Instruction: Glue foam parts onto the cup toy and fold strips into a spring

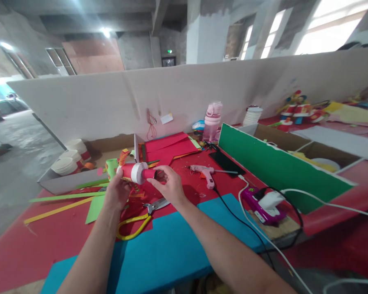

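Note:
Above the table, my left hand [120,188] is closed around one end of a red and white paper-cup figure [138,173], held sideways. An orange folded paper strip [124,155] and a green paper roll [112,168] show by that end; whether the roll is attached I cannot tell. My right hand [169,185] grips the dark red paper tube at the figure's other end between thumb and fingers. Below the hands lie yellow-handled scissors [135,232], blades pointing right. A pink hot glue gun [204,173] with a glue stick in its back rests to the right.
A purple power strip [263,208] with cables sits at the right edge. A green-sided box [279,167] and a black phone [227,163] are nearby. Red paper sheets [168,149], a pink bottle [213,120] and a box of paper cups [70,179] stand behind. Green strips [67,197] lie left.

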A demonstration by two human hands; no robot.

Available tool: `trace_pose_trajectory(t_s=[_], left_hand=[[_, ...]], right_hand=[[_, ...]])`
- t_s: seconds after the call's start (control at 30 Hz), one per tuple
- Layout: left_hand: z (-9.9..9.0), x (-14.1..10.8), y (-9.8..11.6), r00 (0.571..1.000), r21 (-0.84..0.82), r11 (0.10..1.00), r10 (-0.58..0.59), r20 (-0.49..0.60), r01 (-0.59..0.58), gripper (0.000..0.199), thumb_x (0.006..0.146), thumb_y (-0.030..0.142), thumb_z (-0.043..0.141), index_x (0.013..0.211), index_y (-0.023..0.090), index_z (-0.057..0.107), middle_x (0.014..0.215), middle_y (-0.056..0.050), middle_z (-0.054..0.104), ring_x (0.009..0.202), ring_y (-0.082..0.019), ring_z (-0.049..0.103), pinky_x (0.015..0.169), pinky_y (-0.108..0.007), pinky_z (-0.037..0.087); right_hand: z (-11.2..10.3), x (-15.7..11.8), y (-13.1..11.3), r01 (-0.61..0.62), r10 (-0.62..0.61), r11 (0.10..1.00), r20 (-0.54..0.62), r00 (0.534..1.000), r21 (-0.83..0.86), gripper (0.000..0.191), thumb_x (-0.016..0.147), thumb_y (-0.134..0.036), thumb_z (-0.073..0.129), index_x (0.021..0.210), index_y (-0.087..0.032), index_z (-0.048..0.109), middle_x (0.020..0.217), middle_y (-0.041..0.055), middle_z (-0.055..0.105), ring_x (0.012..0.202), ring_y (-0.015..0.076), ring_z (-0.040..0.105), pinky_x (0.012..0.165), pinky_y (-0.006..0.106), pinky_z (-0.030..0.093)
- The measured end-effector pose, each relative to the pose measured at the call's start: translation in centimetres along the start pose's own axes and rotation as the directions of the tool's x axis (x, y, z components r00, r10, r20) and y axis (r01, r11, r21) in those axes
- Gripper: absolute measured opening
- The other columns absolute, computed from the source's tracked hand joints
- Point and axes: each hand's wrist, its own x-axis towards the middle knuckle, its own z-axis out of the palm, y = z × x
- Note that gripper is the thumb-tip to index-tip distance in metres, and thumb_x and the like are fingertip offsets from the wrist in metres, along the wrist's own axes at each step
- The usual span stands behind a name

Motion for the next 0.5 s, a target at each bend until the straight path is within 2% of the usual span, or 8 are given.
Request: trace_pose_trajectory(t_s=[0.23, 0.5], left_hand=[[-0.33, 0.34, -0.26, 1.0, -0.019, 1.0, 0.019, 0.013, -0.018, 0.026, 0.071, 0.031, 0.072, 0.093, 0.018, 0.068, 0.075, -0.003, 0.07, 0.065, -0.015, 0.065, 0.057, -0.023, 0.053], [-0.43, 0.42, -0.34, 1.0, -0.018, 1.0, 0.019, 0.015, -0.019, 0.029, 0.07, 0.031, 0.073, 0.092, 0.014, 0.068, 0.081, -0.005, 0.071, 0.069, -0.015, 0.066, 0.062, -0.022, 0.054]], right_hand=[[0.01, -0.01, 0.07, -0.004, 0.004, 1.0, -0.005, 1.0, -0.014, 0.036, 0.073, -0.044, 0.071, 0.099, -0.022, 0.062, 0.093, 0.0061, 0.065, 0.077, 0.0171, 0.062, 0.071, 0.03, 0.053], [0.0, -0.05, 0.14, -0.001, 0.001, 0.999, 0.004, 1.0, -0.039, 0.035, 0.074, -0.043, 0.071, 0.098, -0.021, 0.061, 0.092, 0.006, 0.065, 0.078, 0.0175, 0.062, 0.071, 0.03, 0.053]])
